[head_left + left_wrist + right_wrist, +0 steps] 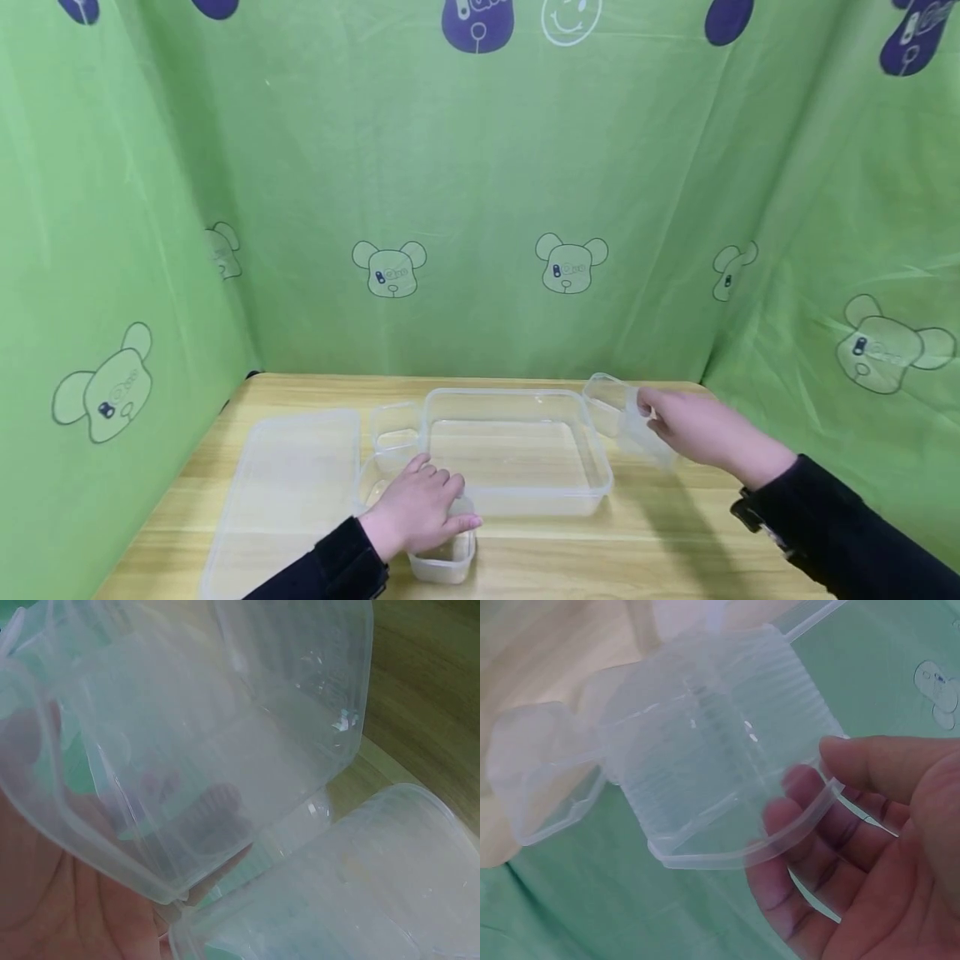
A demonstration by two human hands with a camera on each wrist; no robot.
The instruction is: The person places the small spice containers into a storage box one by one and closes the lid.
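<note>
My left hand [422, 508] is over a small clear plastic box [442, 571] at the table's front. In the left wrist view, its fingers show through the wall of that box [247, 750], gripping it near the rim. A second small box [375, 877] lies close beside it. At the right, my right hand [701, 429] holds another small clear box [647, 440] tilted above the table. The right wrist view shows the thumb and fingers [855, 761] pinching the rim of this box [720, 757]. A large clear rectangular container [525, 502] stands between the hands.
A flat translucent lid [285, 492] lies on the left of the wooden table [570, 558]. Small clear boxes stand left of the large container, one at the back [395, 421]. Another small box [602, 408] is at its right. Green curtains [480, 183] enclose the table.
</note>
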